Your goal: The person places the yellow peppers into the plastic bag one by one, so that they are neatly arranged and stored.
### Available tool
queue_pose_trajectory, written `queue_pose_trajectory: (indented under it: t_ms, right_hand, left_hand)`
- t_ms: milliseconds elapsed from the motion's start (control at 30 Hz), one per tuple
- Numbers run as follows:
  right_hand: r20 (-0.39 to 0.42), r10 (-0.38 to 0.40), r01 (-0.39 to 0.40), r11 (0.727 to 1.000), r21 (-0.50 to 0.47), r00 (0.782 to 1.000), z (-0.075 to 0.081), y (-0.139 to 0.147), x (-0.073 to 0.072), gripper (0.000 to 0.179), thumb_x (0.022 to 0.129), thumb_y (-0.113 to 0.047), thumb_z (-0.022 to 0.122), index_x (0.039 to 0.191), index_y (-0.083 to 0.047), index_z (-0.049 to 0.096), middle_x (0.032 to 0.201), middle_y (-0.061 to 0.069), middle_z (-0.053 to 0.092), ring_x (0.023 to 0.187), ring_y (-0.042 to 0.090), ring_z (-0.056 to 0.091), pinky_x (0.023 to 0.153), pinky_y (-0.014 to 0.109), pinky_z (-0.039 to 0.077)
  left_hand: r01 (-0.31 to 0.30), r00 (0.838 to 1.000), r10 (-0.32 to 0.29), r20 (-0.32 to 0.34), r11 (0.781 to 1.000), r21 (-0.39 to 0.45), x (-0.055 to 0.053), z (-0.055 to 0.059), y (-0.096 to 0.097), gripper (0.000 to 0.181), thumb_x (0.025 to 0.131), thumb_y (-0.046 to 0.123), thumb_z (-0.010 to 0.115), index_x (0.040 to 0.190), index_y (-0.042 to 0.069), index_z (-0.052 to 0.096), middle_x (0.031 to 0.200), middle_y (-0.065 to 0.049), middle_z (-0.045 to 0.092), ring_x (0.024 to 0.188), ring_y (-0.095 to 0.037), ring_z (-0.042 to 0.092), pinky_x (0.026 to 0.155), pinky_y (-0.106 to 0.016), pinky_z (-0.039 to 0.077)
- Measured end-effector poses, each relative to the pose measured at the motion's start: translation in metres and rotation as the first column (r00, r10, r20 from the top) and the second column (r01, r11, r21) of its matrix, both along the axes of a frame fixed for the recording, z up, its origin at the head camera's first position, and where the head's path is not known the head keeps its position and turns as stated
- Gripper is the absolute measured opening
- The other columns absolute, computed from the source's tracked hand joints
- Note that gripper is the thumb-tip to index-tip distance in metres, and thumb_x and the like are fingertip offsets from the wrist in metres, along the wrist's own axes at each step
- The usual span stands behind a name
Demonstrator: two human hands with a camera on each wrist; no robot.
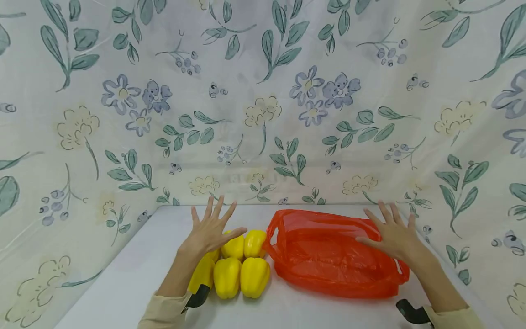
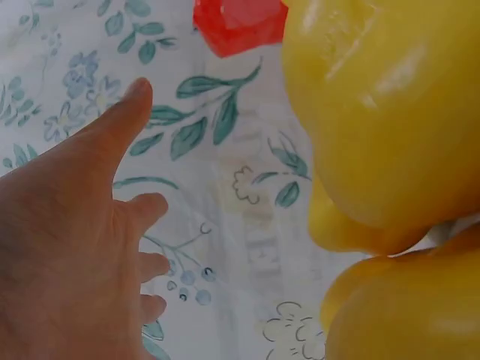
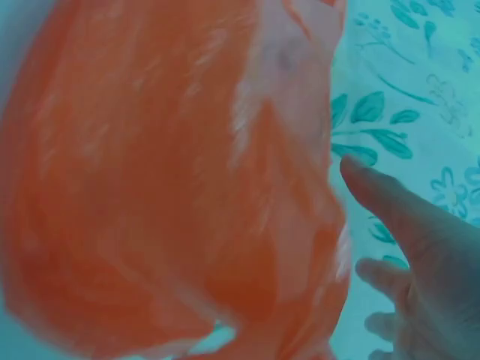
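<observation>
My left hand [image 1: 208,232] is spread wide above the yellow bell peppers [image 1: 227,278], its fingers straight and apart, holding nothing. Several of these glossy peppers sit in two rows on the white table, some partly hidden behind my left hand and forearm. To their right lies a red plastic bag [image 1: 328,260], its handle loops at either end. Over the bag's right end hovers my right hand [image 1: 395,235], fingers also spread with nothing in them. Yellow peppers [image 2: 390,112] fill the right of the left wrist view; the red bag [image 3: 150,187] fills most of the right wrist view.
The white table [image 1: 123,274] runs back to a wall covered by a floral-print sheet [image 1: 263,114]. Similar sheeting hangs along both sides. A dark wrist mount [image 1: 199,296] sits under my left wrist, and another dark mount [image 1: 412,312] under the right.
</observation>
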State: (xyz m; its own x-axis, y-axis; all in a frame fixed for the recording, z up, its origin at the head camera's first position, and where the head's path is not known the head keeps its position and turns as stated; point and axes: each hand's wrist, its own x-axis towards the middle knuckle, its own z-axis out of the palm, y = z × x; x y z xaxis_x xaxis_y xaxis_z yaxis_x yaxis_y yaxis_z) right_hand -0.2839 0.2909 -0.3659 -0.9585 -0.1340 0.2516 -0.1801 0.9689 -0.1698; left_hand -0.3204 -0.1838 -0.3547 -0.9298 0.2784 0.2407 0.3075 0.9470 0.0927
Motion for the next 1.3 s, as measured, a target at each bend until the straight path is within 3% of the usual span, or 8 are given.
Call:
queue_pose_trajectory:
  t_ms: [233, 400, 533, 633, 800, 933, 1300]
  right_hand:
    - [-0.003, 0.050, -0.050, 0.998, -0.039, 0.999, -0.006, 0.010, 0.008, 0.093, 0.080, -0.066, 0.064, 0.151, -0.013, 0.036, 0.158, 0.032, 0.014, 0.145, 0.055, 0.002, 0.101, 0.085, 0.003]
    - [-0.002, 0.092, -0.092, 0.995, -0.044, 0.996, -0.012, 0.021, 0.011, 0.093, 0.077, -0.062, 0.070, 0.150, -0.014, 0.037, 0.156, 0.034, 0.018, 0.139, 0.061, 0.016, 0.098, 0.084, 0.020]
    - [0.023, 0.108, -0.106, 0.992, -0.072, 0.994, -0.016, 0.028, 0.012, 0.092, 0.076, -0.060, 0.073, 0.149, -0.015, 0.039, 0.154, 0.036, 0.021, 0.128, 0.063, 0.034, 0.085, 0.074, 0.046]
    - [0.066, 0.110, -0.103, 0.989, -0.107, 0.992, -0.018, 0.030, 0.011, 0.091, 0.076, -0.059, 0.073, 0.149, -0.017, 0.039, 0.152, 0.038, 0.021, 0.120, 0.062, 0.046, 0.073, 0.063, 0.056]
    - [0.102, 0.119, -0.103, 0.983, -0.149, 0.988, -0.020, 0.032, 0.009, 0.087, 0.077, -0.056, 0.074, 0.147, -0.017, 0.041, 0.151, 0.038, 0.024, 0.121, 0.061, 0.045, 0.075, 0.066, 0.054]
    - [0.111, 0.129, -0.107, 0.977, -0.186, 0.985, -0.021, 0.033, 0.007, 0.083, 0.079, -0.053, 0.074, 0.146, -0.016, 0.043, 0.150, 0.037, 0.026, 0.125, 0.060, 0.042, 0.078, 0.067, 0.053]
    - [0.093, 0.129, -0.108, 0.974, -0.198, 0.987, -0.027, 0.036, 0.007, 0.069, 0.080, -0.040, 0.078, 0.137, -0.011, 0.053, 0.147, 0.036, 0.031, 0.124, 0.058, 0.039, 0.083, 0.065, 0.052]
  left_hand:
    - [0.033, 0.999, -0.033, 0.008, 0.999, 0.019, 0.006, -0.007, -0.014, 0.088, 0.087, 0.073, 0.048, 0.157, 0.028, 0.020, 0.166, -0.016, 0.005, 0.151, -0.044, -0.003, 0.109, -0.078, -0.007]
    - [0.134, 0.986, -0.146, 0.085, 0.982, 0.132, 0.015, -0.009, -0.026, 0.090, 0.085, 0.069, 0.055, 0.157, 0.028, 0.020, 0.165, -0.017, 0.009, 0.150, -0.048, 0.003, 0.109, -0.078, 0.000]
    - [0.185, 0.969, -0.210, 0.133, 0.967, 0.175, 0.025, -0.010, -0.036, 0.094, 0.082, 0.068, 0.062, 0.157, 0.029, 0.021, 0.163, -0.019, 0.016, 0.148, -0.050, 0.014, 0.109, -0.078, 0.009]
    - [0.185, 0.958, -0.219, 0.187, 0.965, 0.186, 0.032, -0.011, -0.043, 0.097, 0.079, 0.066, 0.068, 0.156, 0.029, 0.024, 0.162, -0.020, 0.020, 0.144, -0.051, 0.025, 0.107, -0.077, 0.021]
    - [0.165, 0.931, -0.230, 0.284, 0.958, 0.235, 0.040, -0.014, -0.055, 0.096, 0.076, 0.061, 0.075, 0.154, 0.027, 0.030, 0.158, -0.019, 0.029, 0.139, -0.047, 0.037, 0.101, -0.072, 0.037]
    - [0.147, 0.926, -0.224, 0.303, 0.955, 0.257, 0.044, -0.015, -0.061, 0.093, 0.074, 0.057, 0.078, 0.151, 0.022, 0.038, 0.151, -0.017, 0.041, 0.133, -0.041, 0.046, 0.100, -0.067, 0.043]
    - [0.129, 0.912, -0.217, 0.349, 0.957, 0.258, 0.044, -0.024, -0.072, 0.087, 0.072, 0.055, 0.080, 0.144, 0.019, 0.049, 0.141, -0.013, 0.054, 0.128, -0.036, 0.051, 0.103, -0.067, 0.039]
